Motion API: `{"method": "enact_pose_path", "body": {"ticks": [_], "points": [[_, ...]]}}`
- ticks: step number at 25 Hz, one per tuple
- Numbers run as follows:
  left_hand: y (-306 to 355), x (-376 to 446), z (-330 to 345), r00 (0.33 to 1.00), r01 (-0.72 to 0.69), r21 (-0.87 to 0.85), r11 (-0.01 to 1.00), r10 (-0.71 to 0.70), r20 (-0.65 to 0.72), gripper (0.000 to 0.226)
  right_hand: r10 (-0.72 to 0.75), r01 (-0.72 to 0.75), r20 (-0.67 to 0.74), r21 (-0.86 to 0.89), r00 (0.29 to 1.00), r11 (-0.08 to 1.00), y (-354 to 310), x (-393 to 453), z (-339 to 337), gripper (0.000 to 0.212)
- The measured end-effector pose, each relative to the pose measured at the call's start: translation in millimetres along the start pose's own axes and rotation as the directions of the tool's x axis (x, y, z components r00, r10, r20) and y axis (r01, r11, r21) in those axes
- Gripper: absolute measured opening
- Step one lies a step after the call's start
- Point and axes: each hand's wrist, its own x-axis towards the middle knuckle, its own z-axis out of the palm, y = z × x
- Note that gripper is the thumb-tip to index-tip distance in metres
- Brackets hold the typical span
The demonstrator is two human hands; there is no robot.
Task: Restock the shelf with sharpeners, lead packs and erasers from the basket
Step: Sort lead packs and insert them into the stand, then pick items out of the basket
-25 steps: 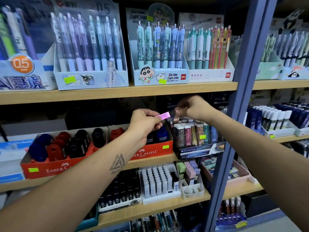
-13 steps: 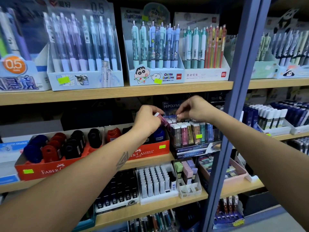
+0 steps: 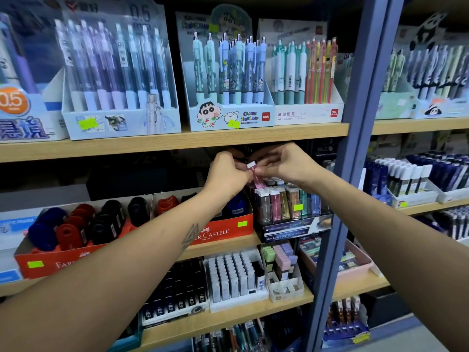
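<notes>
The left hand (image 3: 225,175) and the right hand (image 3: 281,165) are now working together just under the edge of the upper shelf (image 3: 177,144). A second ago the left hand was holding the pink pack (image 3: 255,175) level, out in front of the display, with the right hand apart from it. Both hands are now closing on it, and the pack is standing nearly upright with its white cap uppermost.

Hand state: the left hand's fingers are curling round the pack's lower part; the right hand's fingertips (image 3: 261,171) are pinching it just below the cap. Neither hand is free.

Position of the item: the pack is hanging between the two hands, directly above the back rows of the tiered display (image 3: 291,224) that is sitting below the right hand. Its lower end is reaching the tops of the packs already racked there; whether it is entering a slot cannot be told, as the hands are covering that area.

Task implication: the insertion step appears to be underway for this one item. The red sharpener box (image 3: 220,232) is lying below the left hand, untouched. The basket is not in view.
</notes>
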Motion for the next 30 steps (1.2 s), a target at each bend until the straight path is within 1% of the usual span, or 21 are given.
{"method": "enact_pose_path", "body": {"ticks": [2,3,6,9,12,14,15,18,19,22,24,26,30], "points": [[-4,2,-2,1.000,0.027,-0.074,0.997,-0.026,0.006,0.023,0.032,-0.032,-0.003,-0.007,0.999,0.999,6,4,-1,0.020],[-7,2,-2,0.999,0.031,-0.080,0.996,-0.031,0.008,0.024,0.051,-0.050,0.010,-0.029,0.999,0.998,8,4,0,0.019],[-12,-2,-3,1.000,-0.002,-0.040,0.999,0.002,0.010,0.025,0.055,-0.047,0.066,-0.123,0.996,0.991,9,7,4,0.016],[-13,-9,-4,0.998,-0.047,0.017,0.999,0.046,0.043,0.033,0.047,-0.034,0.072,-0.173,0.996,0.984,10,12,3,0.015],[-16,-10,-5,0.997,-0.059,0.041,0.997,0.057,0.049,0.036,0.024,0.009,0.097,-0.318,0.995,0.948,11,11,4,0.011],[-16,-12,-7,0.997,-0.070,0.059,0.996,0.067,0.044,0.039,-0.006,0.045,0.093,-0.424,0.996,0.904,12,10,6,0.006],[-16,-13,-9,0.997,-0.072,0.069,0.995,0.069,0.042,0.039,-0.009,0.044,0.079,-0.450,0.997,0.892,13,11,6,0.004],[-15,-20,-18,0.997,-0.074,0.071,0.995,0.072,0.024,0.033,0.001,-0.010,-0.022,-0.396,1.000,0.918,9,8,8,0.013],[-15,-23,-21,0.997,-0.073,0.070,0.995,0.072,0.011,0.032,-0.017,0.000,-0.042,-0.380,0.999,0.925,5,5,10,0.014],[-15,-35,-29,0.998,-0.065,0.061,0.996,0.066,-0.010,0.033,-0.116,0.106,-0.002,-0.392,0.993,0.914,-16,-11,29,0.015],[-16,-51,-38,0.998,-0.061,0.051,0.997,0.062,-0.016,0.036,-0.177,0.172,0.030,-0.436,0.984,0.883,-31,-28,47,0.017],[-19,-73,-51,0.998,-0.052,0.052,0.997,0.053,-0.020,0.034,-0.222,0.204,0.013,-0.450,0.975,0.869,-40,-46,68,0.020],[-50,-130,-74,1.000,-0.023,0.153,0.988,0.023,-0.002,0.027,-0.156,0.140,-0.020,-0.343,0.988,0.929,-34,-95,130,0.022]]}}
